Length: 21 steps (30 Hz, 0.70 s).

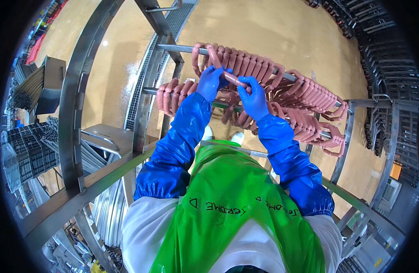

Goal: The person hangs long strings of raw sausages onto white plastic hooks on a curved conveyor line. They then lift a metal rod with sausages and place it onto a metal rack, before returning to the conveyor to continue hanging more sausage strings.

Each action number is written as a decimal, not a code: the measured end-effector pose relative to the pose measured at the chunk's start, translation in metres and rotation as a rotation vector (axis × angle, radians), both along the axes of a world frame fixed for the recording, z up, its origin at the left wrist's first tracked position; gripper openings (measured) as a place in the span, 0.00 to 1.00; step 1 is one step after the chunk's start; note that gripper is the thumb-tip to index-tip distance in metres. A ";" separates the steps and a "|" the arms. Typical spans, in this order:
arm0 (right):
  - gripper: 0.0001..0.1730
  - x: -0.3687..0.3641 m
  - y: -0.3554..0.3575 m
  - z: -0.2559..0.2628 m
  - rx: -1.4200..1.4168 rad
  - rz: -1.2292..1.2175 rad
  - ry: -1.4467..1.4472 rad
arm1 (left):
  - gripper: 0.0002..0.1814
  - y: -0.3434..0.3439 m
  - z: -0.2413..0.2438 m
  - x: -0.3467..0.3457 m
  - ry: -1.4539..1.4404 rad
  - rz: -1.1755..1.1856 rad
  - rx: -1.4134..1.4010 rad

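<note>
Both my hands wear blue gloves and hold a linked sausage [234, 78] above two metal rods. My left hand [212, 81] grips it nearer the far rod, its fingers partly hidden. My right hand [253, 97] pinches the sausage string at its other end, beside a link joint. From the far rod [182, 48] hang many sausage links [250, 63], packed side by side. The near rod [150, 90] carries more links [177, 92] at its left and another group [303, 123] at its right. Some loops between the rods overlap, and their paths cannot be told.
A metal rack frame [71, 102] surrounds me, with a crossbar [103, 174] at my left. Beyond it stand a metal box [52, 85] and bundled rods [109, 211]. A floor drain grate [138, 99] runs past the rack. Dark racks [387, 61] line the right side.
</note>
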State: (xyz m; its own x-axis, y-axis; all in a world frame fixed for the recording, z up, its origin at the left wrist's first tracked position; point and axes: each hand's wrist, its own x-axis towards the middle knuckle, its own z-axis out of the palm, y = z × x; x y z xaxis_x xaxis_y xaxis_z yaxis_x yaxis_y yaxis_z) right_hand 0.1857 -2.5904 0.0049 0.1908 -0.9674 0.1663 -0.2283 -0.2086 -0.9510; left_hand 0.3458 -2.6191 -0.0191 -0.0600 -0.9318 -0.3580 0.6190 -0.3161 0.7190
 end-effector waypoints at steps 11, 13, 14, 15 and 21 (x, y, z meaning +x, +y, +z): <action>0.17 -0.013 0.015 0.006 -0.303 -0.012 0.324 | 0.08 -0.073 0.021 0.064 -1.551 -0.067 -0.431; 0.17 -0.033 0.015 0.005 -0.314 -0.043 0.334 | 0.10 -0.084 0.031 0.079 -1.820 0.227 -0.603; 0.16 -0.044 0.015 0.006 -0.322 -0.067 0.329 | 0.10 -0.088 0.036 0.084 -1.942 0.387 -0.694; 0.15 -0.056 0.017 0.006 -0.331 -0.090 0.324 | 0.10 -0.086 0.039 0.087 -1.884 0.418 -0.681; 0.08 -0.121 0.051 0.009 -0.409 -0.369 0.414 | 0.10 -0.039 0.017 0.091 -1.376 0.243 -0.654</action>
State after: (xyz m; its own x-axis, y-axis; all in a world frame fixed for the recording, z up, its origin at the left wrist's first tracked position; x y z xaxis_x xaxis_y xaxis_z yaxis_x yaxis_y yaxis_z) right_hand 0.0645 -2.5393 0.0143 -0.0129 -0.8564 0.5162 -0.6807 -0.3706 -0.6319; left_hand 0.4368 -2.6582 -0.0019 0.1346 -0.8808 0.4539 -0.6286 0.2782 0.7263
